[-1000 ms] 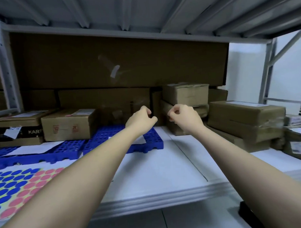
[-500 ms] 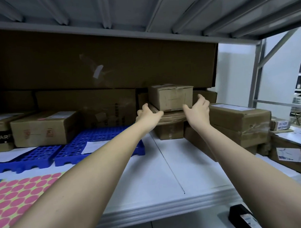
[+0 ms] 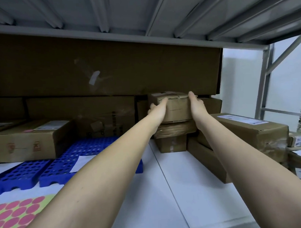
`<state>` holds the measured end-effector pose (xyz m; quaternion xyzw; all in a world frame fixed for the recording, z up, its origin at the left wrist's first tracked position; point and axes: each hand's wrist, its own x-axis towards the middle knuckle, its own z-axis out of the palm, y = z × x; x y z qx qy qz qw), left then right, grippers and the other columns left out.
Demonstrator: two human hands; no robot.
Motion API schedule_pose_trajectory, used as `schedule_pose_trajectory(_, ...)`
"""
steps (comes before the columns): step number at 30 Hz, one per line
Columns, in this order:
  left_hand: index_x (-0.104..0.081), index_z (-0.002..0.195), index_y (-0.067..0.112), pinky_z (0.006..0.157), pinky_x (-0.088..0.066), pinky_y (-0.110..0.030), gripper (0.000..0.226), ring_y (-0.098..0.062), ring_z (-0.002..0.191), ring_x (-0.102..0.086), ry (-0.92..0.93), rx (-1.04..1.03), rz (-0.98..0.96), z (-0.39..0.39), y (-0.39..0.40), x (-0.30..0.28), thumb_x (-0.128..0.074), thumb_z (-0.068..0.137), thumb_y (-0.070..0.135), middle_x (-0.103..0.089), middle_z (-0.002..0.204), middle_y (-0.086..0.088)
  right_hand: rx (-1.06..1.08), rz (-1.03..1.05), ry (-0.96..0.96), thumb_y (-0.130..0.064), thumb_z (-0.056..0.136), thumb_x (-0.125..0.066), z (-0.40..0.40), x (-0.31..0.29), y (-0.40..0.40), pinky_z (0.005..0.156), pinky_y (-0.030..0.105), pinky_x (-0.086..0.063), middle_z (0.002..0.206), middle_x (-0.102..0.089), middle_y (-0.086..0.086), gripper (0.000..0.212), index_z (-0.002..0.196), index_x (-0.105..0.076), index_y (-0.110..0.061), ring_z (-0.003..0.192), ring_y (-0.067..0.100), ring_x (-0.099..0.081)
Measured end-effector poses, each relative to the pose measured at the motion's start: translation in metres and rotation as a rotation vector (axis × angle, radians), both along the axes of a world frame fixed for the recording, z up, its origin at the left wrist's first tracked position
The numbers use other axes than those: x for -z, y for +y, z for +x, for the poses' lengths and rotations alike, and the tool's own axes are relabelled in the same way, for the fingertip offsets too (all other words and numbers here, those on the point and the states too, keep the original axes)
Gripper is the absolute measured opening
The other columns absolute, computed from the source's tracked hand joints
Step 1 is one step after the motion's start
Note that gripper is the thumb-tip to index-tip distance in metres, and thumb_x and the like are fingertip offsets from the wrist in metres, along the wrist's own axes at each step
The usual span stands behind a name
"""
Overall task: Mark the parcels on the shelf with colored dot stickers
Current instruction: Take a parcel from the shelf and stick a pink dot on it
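Parcel, small cardboard box (image 3: 176, 108), top item of a three-high stack at the back of the shelf (image 3: 168, 192), just under the large flat carton (image 3: 101, 64) that spans the rear. Box sits between the two hands and touches both.

Left hand (image 3: 157, 111): pressed flat against the box's left face, fingers (image 3: 163, 102) straight and together, tips at the upper left edge. Thumb hidden behind the hand.

Right hand (image 3: 197, 107): pressed against the right face, fingers (image 3: 191, 96) straight and together, tips at the upper right edge. Neither hand curls round the box; it is clamped between the palms.

Governing relation: the box lies directly inward of both sets of fingers, its long axis running left to right from one palm to the other. Both hands are equally near, both arms at full reach. Judged next move: a draw toward the person, lifting slightly clear of the taped parcel (image 3: 175, 129) beneath, which calls for even pressure from both sides, and little room shows above.

Also on the shelf:
- Sheet of pink dot stickers (image 3: 13, 217), well to the left of the left hand, at the front edge, in neither hand.
- Blue perforated trays (image 3: 64, 165), left of the stack.
- Labelled carton (image 3: 31, 138), behind the trays.
- Long carton with white label (image 3: 249, 134), just right of the right hand.
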<state>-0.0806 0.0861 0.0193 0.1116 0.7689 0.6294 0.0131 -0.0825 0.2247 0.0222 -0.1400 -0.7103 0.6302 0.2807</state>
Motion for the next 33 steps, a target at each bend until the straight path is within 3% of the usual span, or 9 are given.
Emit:
schedule_pose_trajectory(5,-0.010,0.154,0.018,0.115,-0.023,-0.044,0.087,-0.028,0.141,-0.026,0.008,0.005,0.060,0.002,0.002,-0.001,-0.039,0.089,0.067,-0.021,0.158,-0.007,0.006,0.026,0.099,-0.051,0.096,-0.045,-0.003,0.004,-0.008,0.102,0.037,-0.033,0.148,-0.039,0.008,0.069,0.151,-0.022,-0.016,0.132,0.029,-0.040)
schedule_pose_trajectory(10,-0.014,0.153,0.023,0.113,-0.028,-0.045,0.086,-0.026,0.138,-0.032,0.055,0.023,0.141,0.012,-0.013,0.000,-0.042,0.086,0.069,-0.027,0.155,-0.004,0.014,-0.053,0.239,-0.048,0.093,-0.052,0.010,0.003,-0.024,0.088,0.032,-0.040,0.133,-0.049,0.005,0.053,0.134,-0.034,-0.021,0.110,0.020,-0.049)
schedule_pose_trajectory(15,-0.021,0.150,0.025,0.111,-0.032,-0.043,0.077,-0.022,0.135,-0.035,0.168,0.019,0.203,0.035,-0.039,0.001,-0.044,0.088,0.065,-0.030,0.153,0.000,0.014,-0.242,0.355,-0.062,0.080,-0.063,0.026,0.005,-0.048,0.101,0.043,-0.044,0.128,-0.051,0.005,0.058,0.117,-0.038,-0.025,0.114,0.022,-0.053)
schedule_pose_trajectory(20,-0.029,0.143,0.020,0.096,-0.036,-0.034,0.065,-0.017,0.116,-0.039,0.202,-0.065,0.217,0.062,-0.073,0.004,-0.043,0.092,0.058,-0.029,0.146,0.000,-0.014,-0.361,0.403,-0.051,0.083,-0.066,0.043,0.014,-0.083,0.101,0.045,-0.046,0.120,-0.054,0.005,0.052,0.118,-0.042,-0.021,0.108,0.021,-0.056)
schedule_pose_trajectory(24,-0.034,0.132,0.022,0.102,-0.043,-0.045,0.058,-0.021,0.117,-0.045,0.113,-0.130,0.301,0.063,-0.113,0.016,-0.048,0.089,0.059,-0.032,0.139,-0.003,-0.101,-0.351,0.398,-0.048,0.082,-0.062,0.057,0.029,-0.124,0.104,0.048,-0.044,0.127,-0.051,0.005,0.050,0.121,-0.044,-0.022,0.114,0.022,-0.053)
schedule_pose_trajectory(27,-0.029,0.138,0.029,0.098,-0.047,-0.046,0.083,-0.025,0.116,-0.049,0.011,-0.161,0.322,0.061,-0.147,0.025,-0.053,0.071,0.072,-0.036,0.138,-0.003,-0.162,-0.314,0.390,-0.048,0.081,-0.061,0.065,0.041,-0.154,0.101,0.043,-0.045,0.127,-0.054,0.004,0.048,0.120,-0.050,-0.023,0.113,0.020,-0.054)
schedule_pose_trajectory(30,-0.019,0.143,0.046,0.094,-0.049,-0.047,0.107,-0.027,0.114,-0.053,-0.047,-0.140,0.330,0.061,-0.182,0.036,-0.058,0.048,0.077,-0.043,0.139,-0.002,-0.248,-0.313,0.404,-0.036,0.090,-0.058,0.071,0.055,-0.184,0.085,0.031,-0.050,0.116,-0.060,0.001,0.035,0.121,-0.053,-0.020,0.104,0.016,-0.057)
schedule_pose_trajectory(33,-0.017,0.144,0.050,0.089,-0.052,-0.045,0.092,-0.023,0.109,-0.058,-0.022,-0.068,0.334,0.063,-0.212,0.049,-0.065,0.068,0.065,-0.052,0.135,0.002,-0.308,-0.294,0.434,-0.031,0.092,-0.056,0.071,0.071,-0.207,0.087,0.028,-0.048,0.109,-0.062,-0.008,0.027,0.118,-0.056,-0.022,0.101,0.007,-0.057)
